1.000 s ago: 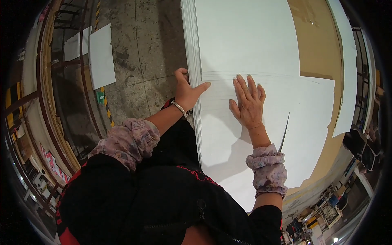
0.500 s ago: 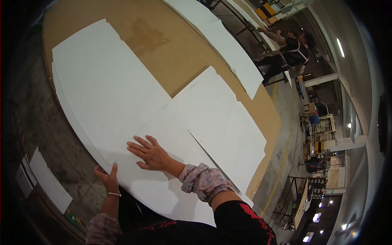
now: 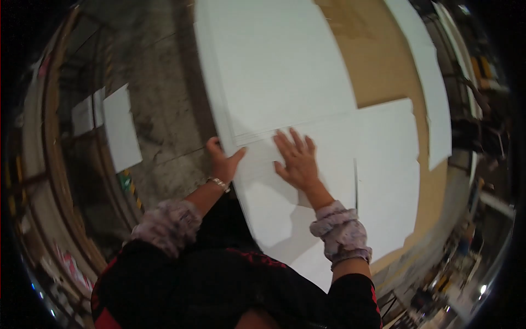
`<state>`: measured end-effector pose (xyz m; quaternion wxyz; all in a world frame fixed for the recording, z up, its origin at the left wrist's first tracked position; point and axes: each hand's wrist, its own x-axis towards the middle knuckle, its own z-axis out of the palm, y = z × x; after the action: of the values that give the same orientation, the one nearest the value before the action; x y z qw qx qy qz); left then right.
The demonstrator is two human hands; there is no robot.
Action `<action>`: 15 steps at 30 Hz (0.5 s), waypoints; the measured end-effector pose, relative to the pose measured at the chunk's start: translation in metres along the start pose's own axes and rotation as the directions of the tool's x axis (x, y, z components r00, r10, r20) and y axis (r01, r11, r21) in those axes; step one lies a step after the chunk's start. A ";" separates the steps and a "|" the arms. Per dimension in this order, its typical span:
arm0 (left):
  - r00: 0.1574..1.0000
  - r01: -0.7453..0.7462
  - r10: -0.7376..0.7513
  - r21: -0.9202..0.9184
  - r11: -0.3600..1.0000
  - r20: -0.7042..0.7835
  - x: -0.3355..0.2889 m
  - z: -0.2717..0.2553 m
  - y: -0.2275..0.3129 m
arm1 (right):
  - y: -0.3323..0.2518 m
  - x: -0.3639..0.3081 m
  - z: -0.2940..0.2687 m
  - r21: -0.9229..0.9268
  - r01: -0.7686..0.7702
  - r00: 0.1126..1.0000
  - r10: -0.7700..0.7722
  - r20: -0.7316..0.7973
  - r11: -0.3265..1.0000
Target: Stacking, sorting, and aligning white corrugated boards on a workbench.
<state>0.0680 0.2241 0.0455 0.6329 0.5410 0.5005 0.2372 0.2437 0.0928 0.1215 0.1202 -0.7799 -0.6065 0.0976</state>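
Observation:
Large white sheets lie on a brown board. A long white sheet [image 3: 279, 60] stretches away from me, and a nearer white sheet [image 3: 274, 200] meets it along a straight seam. My right hand [image 3: 298, 164] rests flat on the nearer sheet, just short of the seam, fingers spread. At the left edge, close to the seam, my left hand [image 3: 223, 163] straddles the border, its thumb over the white surface and its fingers outside the edge. Whether those fingertips reach underneath is hidden. Another white sheet area [image 3: 389, 181] lies to the right, beyond a narrow dark slit.
The brown board [image 3: 378, 60] shows between the sheets. A further long white sheet [image 3: 430, 82] lies along its far right side. White panels [image 3: 121, 131] stand by a dark rack on the left, above the concrete floor [image 3: 164, 109]. Another person [image 3: 496, 137] is dimly visible at far right.
The view has swung leftward, so the sheets and both hands appear farther right and turned. My hands keep nearly the same places on the sheets. More floor and racks show at left.

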 end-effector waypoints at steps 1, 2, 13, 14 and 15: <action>0.997 0.078 -0.077 0.085 0.993 -0.013 -0.010 0.006 0.031 | -0.001 -0.004 -0.002 0.031 0.019 1.000 -0.019 0.012 0.999; 0.998 0.062 -0.058 0.160 0.985 -0.034 -0.011 -0.003 0.035 | -0.008 0.002 -0.001 0.017 0.031 0.999 -0.031 0.012 0.999; 0.992 0.127 -0.122 0.169 0.977 -0.038 -0.001 -0.013 0.046 | -0.014 0.009 0.003 -0.022 0.029 0.999 -0.028 0.022 0.999; 0.991 0.131 -0.126 0.169 0.977 -0.042 0.000 -0.013 0.043 | -0.015 0.010 0.003 -0.019 0.033 0.999 -0.032 0.025 0.999; 0.993 0.115 -0.108 0.191 0.975 -0.042 0.002 -0.013 0.039 | -0.016 0.010 0.003 -0.033 0.027 1.000 -0.027 0.013 0.999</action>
<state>0.0663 0.2431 0.0821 0.5818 0.5671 0.5606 0.1602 0.2304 0.1065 0.1237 0.1045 -0.7729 -0.6192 0.0907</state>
